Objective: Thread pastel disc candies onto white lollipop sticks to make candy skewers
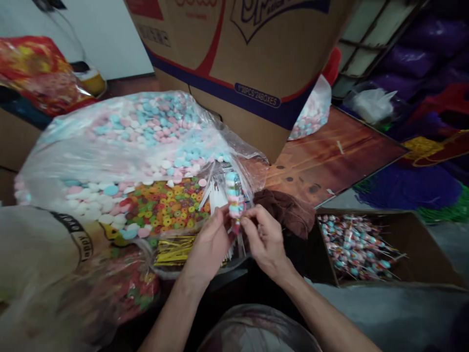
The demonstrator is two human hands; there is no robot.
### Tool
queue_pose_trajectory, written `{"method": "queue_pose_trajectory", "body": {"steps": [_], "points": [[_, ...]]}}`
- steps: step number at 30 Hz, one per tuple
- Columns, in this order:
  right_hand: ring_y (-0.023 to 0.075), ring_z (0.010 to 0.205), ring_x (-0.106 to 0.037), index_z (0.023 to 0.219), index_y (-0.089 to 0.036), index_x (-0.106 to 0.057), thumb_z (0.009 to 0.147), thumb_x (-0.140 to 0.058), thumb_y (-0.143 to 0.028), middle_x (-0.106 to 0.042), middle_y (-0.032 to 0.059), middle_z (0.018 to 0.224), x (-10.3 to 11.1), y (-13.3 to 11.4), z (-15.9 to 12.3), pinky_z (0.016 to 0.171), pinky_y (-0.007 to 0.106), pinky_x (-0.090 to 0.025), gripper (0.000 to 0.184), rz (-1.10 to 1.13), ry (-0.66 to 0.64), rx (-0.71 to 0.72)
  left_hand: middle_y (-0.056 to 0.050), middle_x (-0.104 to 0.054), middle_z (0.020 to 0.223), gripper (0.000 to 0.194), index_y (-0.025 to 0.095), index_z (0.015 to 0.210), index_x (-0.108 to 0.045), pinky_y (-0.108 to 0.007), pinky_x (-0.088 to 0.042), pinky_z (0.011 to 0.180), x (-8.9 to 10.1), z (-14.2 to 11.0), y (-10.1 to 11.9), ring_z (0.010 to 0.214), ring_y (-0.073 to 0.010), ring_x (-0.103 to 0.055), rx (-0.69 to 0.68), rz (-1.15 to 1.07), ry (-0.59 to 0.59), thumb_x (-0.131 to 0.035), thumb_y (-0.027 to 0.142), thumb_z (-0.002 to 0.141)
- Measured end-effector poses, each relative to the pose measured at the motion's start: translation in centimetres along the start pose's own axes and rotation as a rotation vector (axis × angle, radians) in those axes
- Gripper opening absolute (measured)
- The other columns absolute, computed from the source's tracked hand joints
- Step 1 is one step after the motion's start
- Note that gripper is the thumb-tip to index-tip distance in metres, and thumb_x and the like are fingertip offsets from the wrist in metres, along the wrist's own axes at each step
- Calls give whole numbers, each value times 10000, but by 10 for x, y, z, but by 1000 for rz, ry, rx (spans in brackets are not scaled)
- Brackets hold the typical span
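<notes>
A wrapped candy skewer (234, 193), stacked with pastel blue, white and pink pieces in clear film, stands nearly upright between my hands. My left hand (210, 242) is closed around its lower end, the fingertips partly hidden. From the other side, my right hand (266, 239) pinches the bottom of the wrapper; any tie there is too small to make out. Gold twist ties (175, 250) lie beside my left hand. Beyond them are colourful gummy rings (164, 208) and white sticks (217, 195). A large clear bag of pastel candies (146, 122) spreads behind.
An open cardboard box (432, 249) at right holds many wrapped candy skewers (361, 249). A big printed carton (234, 54) rises at the back. Brown cloth (286, 210) lies right of my hands. A plastic bag (40, 244) fills the near left, and purple bundles (421, 58) sit far right.
</notes>
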State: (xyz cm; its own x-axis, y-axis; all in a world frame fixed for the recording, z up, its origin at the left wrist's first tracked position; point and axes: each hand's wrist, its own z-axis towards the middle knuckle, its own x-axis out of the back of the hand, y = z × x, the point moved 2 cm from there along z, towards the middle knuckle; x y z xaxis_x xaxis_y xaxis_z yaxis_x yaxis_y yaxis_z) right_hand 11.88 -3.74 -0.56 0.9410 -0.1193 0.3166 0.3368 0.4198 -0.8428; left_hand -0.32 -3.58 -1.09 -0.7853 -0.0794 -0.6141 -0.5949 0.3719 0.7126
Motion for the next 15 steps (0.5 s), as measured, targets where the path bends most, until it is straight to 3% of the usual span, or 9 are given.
{"method": "queue_pose_trajectory", "body": {"steps": [4, 7, 10, 13, 15], "points": [[123, 660, -536, 791, -187, -573, 944, -499, -179, -560, -2, 740, 18, -11, -1, 612, 245, -429, 170, 32, 0, -113, -68, -629, 877, 465, 172, 706, -706, -315, -472, 875, -11, -10, 8, 914, -191, -578, -195, 371, -6, -546, 573, 879], [126, 657, -555, 817, -191, -617, 931, -539, -191, -590, -1, 745, 28, -16, -4, 607, 244, -439, 138, 30, 61, -116, -54, -612, 864, 506, 170, 636, -684, -291, -463, 832, -17, -16, 0, 855, -167, -558, -172, 548, 62, -521, 575, 893], [151, 694, -590, 832, -200, -678, 912, -583, -219, -630, 16, 764, 39, -14, -14, 641, 269, -467, 126, 51, 111, -174, -57, -638, 874, 465, 158, 671, -708, -286, -476, 818, -27, -17, -15, 863, -166, -570, -72, 484, 47, -586, 568, 855], [177, 692, -599, 833, -218, -731, 899, -606, -286, -649, 34, 753, 55, -5, -34, 635, 292, -479, 157, 63, 121, -335, -74, -680, 988, 305, 155, 837, -762, -288, -491, 865, -41, -14, -32, 946, -177, -597, -65, 393, -29, -703, 451, 796], [176, 628, -573, 816, -224, -747, 893, -619, -345, -629, 35, 681, 66, 3, -51, 583, 294, -469, 192, 124, 120, -478, -82, -691, 975, 308, 150, 888, -761, -264, -526, 741, -50, -11, -46, 831, -149, -621, -53, 321, 3, -706, 435, 785]]}}
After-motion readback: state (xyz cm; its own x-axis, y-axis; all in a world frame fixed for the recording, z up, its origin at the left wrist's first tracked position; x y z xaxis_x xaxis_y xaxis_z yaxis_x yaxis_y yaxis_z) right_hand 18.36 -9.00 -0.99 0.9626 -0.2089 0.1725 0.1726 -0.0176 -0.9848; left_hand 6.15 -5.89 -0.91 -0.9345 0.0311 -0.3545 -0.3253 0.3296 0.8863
